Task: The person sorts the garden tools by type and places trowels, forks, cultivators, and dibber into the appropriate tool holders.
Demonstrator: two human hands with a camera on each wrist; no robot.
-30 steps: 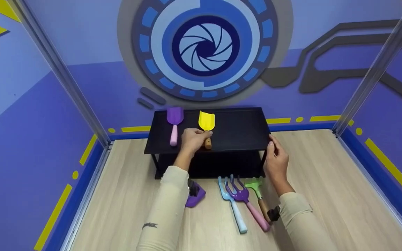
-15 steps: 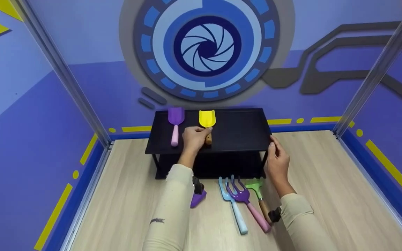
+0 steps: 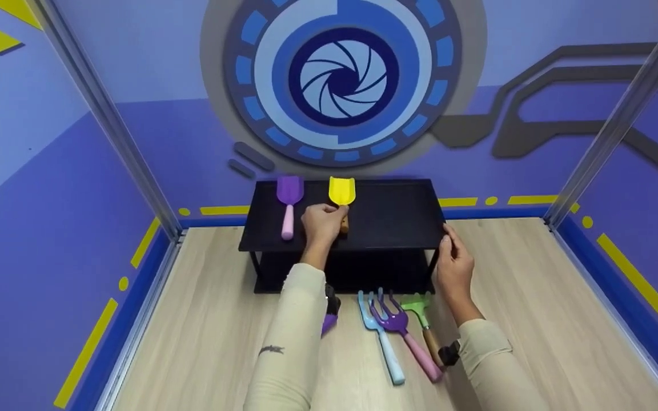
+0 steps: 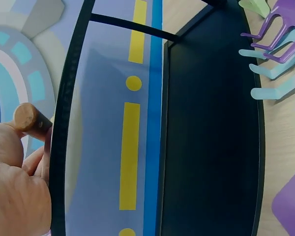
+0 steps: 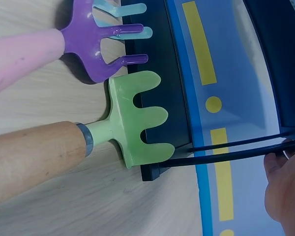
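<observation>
My left hand (image 3: 324, 222) pinches the brown wooden handle of a yellow toy shovel (image 3: 342, 189) on the top board of a black two-tier shelf (image 3: 397, 214). The shovel's scoop points to the back wall. In the left wrist view the handle's round end (image 4: 28, 116) shows above the palm. A purple shovel with a pink handle (image 3: 289, 197) lies to the left on the same board. My right hand (image 3: 456, 265) holds the right front corner of the top board, with the thumb in front and the fingers along the side edge.
Before the shelf lie a light blue fork (image 3: 389, 357), a purple fork with a pink handle (image 3: 420, 354) and a green rake with a wooden handle (image 3: 417, 305). A purple thing (image 3: 329, 323) is mostly hidden under my left forearm. Blue walls (image 3: 152, 137) enclose the wooden table (image 3: 203, 319).
The yellow shovel has slid slightly back and now lies straighter, with my left hand moving along on its handle. My right hand stays at the shelf corner.
</observation>
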